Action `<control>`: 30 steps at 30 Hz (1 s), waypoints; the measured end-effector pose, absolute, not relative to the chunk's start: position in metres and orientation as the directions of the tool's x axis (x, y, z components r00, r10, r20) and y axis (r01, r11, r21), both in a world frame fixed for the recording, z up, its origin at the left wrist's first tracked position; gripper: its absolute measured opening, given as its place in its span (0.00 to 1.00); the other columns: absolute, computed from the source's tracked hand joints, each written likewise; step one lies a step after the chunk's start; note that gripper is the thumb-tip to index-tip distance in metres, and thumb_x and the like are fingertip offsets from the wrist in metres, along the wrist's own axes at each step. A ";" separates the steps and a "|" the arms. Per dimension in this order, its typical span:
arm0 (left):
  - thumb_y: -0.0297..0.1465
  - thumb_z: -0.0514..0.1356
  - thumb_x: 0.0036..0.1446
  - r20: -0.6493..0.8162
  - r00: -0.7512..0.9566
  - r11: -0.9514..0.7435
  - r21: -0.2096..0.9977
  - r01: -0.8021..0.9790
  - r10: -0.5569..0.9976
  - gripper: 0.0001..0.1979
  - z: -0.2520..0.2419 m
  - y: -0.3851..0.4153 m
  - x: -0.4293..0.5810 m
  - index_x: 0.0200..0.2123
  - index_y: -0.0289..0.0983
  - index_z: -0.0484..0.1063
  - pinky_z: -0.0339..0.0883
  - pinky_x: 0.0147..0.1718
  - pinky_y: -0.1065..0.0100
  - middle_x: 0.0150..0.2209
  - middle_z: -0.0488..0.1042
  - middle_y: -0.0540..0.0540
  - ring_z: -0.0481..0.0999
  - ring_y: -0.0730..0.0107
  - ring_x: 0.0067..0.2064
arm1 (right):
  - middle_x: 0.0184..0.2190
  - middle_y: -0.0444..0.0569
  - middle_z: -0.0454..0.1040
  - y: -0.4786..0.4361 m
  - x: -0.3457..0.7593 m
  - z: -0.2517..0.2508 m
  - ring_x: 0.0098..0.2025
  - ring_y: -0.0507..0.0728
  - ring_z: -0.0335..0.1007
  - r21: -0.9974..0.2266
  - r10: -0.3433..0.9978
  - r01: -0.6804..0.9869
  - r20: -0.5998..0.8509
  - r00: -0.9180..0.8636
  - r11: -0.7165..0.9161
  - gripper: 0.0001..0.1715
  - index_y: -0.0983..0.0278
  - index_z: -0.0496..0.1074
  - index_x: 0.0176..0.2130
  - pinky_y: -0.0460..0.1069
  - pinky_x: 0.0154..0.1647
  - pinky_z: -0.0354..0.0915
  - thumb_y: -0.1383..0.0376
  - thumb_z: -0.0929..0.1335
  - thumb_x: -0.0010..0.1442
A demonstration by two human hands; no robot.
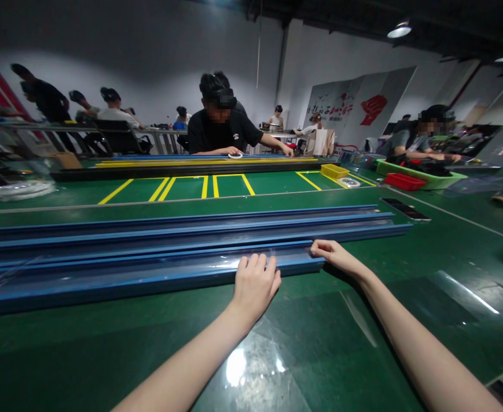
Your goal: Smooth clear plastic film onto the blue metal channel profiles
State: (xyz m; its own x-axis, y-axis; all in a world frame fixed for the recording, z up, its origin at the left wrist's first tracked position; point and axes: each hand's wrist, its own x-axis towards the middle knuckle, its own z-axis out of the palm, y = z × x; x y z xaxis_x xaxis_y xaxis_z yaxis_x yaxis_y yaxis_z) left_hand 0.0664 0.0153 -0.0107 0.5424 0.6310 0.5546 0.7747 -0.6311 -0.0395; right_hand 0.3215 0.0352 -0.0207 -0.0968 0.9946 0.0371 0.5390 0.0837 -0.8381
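Blue rails [191, 226], three; left hand [255, 284] lies flat on the nearest rail [126, 278], right hand [336, 256] pinches its end.

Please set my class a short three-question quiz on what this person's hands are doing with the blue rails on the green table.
1. True or false: the left hand rests on the nearest blue rail.
2. The right hand touches that rail at: A its right end, B its middle, C its left end.
3. Fill in: the small bin beyond that rail is ____.
Key: 1 true; 2 A; 3 yellow.
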 end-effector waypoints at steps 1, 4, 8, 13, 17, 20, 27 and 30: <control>0.33 0.49 0.56 0.553 0.542 -0.633 -0.034 0.774 0.633 0.11 -0.011 0.016 0.066 0.39 0.37 0.66 0.51 0.33 0.63 0.31 0.68 0.46 0.64 0.65 0.34 | 0.21 0.42 0.60 0.035 0.322 -0.021 0.26 0.49 0.55 -0.837 0.995 0.542 0.035 -0.094 0.081 0.18 0.63 0.60 0.22 0.46 0.29 0.53 0.51 0.63 0.49; 0.33 0.49 0.56 0.553 0.541 -0.636 -0.026 0.771 0.634 0.11 -0.011 0.016 0.067 0.40 0.37 0.66 0.51 0.33 0.63 0.31 0.69 0.46 0.64 0.65 0.35 | 0.20 0.42 0.60 0.036 0.321 -0.021 0.26 0.50 0.55 -0.828 0.996 0.556 0.035 -0.084 0.076 0.18 0.63 0.60 0.22 0.46 0.29 0.53 0.51 0.64 0.48; 0.34 0.50 0.55 0.549 0.533 -0.629 -0.018 0.777 0.643 0.11 -0.011 0.017 0.067 0.39 0.37 0.66 0.51 0.33 0.63 0.31 0.69 0.46 0.64 0.65 0.34 | 0.19 0.41 0.60 0.037 0.320 -0.021 0.25 0.50 0.54 -0.825 0.996 0.560 0.050 -0.074 0.082 0.16 0.63 0.59 0.20 0.46 0.29 0.52 0.54 0.63 0.49; 0.34 0.50 0.55 0.546 0.532 -0.630 -0.011 0.777 0.647 0.10 -0.011 0.017 0.067 0.38 0.37 0.66 0.51 0.32 0.63 0.30 0.68 0.47 0.64 0.65 0.34 | 0.19 0.40 0.58 0.038 0.320 -0.023 0.24 0.50 0.52 -0.837 0.996 0.541 0.062 -0.058 0.084 0.14 0.63 0.58 0.20 0.47 0.29 0.50 0.58 0.63 0.49; 0.34 0.50 0.55 0.549 0.529 -0.632 -0.002 0.775 0.647 0.10 -0.011 0.017 0.068 0.38 0.38 0.66 0.51 0.32 0.63 0.30 0.68 0.48 0.64 0.65 0.34 | 0.19 0.40 0.58 0.039 0.322 -0.024 0.24 0.49 0.52 -0.846 0.998 0.529 0.034 -0.057 0.059 0.13 0.63 0.59 0.20 0.46 0.28 0.50 0.58 0.62 0.49; 0.34 0.50 0.55 0.548 0.528 -0.635 0.009 0.772 0.649 0.11 -0.010 0.017 0.067 0.39 0.38 0.66 0.51 0.32 0.63 0.30 0.68 0.48 0.64 0.65 0.34 | 0.19 0.40 0.58 0.039 0.323 -0.024 0.24 0.50 0.53 -0.828 0.998 0.558 0.021 -0.058 0.050 0.14 0.63 0.59 0.21 0.46 0.28 0.50 0.57 0.62 0.49; 0.34 0.49 0.56 0.551 0.526 -0.644 0.027 0.765 0.648 0.12 -0.009 0.016 0.066 0.42 0.37 0.65 0.51 0.33 0.64 0.32 0.69 0.47 0.64 0.65 0.35 | 0.21 0.42 0.62 0.038 0.323 -0.022 0.27 0.51 0.56 -0.800 0.996 0.595 0.035 -0.076 0.073 0.16 0.62 0.59 0.21 0.47 0.31 0.53 0.54 0.62 0.49; 0.33 0.50 0.56 0.552 0.524 -0.643 0.031 0.765 0.649 0.12 -0.009 0.017 0.066 0.42 0.37 0.65 0.51 0.33 0.63 0.32 0.69 0.46 0.64 0.65 0.36 | 0.21 0.43 0.62 0.037 0.322 -0.021 0.27 0.51 0.56 -0.797 0.996 0.599 0.030 -0.083 0.074 0.16 0.62 0.59 0.21 0.47 0.31 0.53 0.53 0.62 0.49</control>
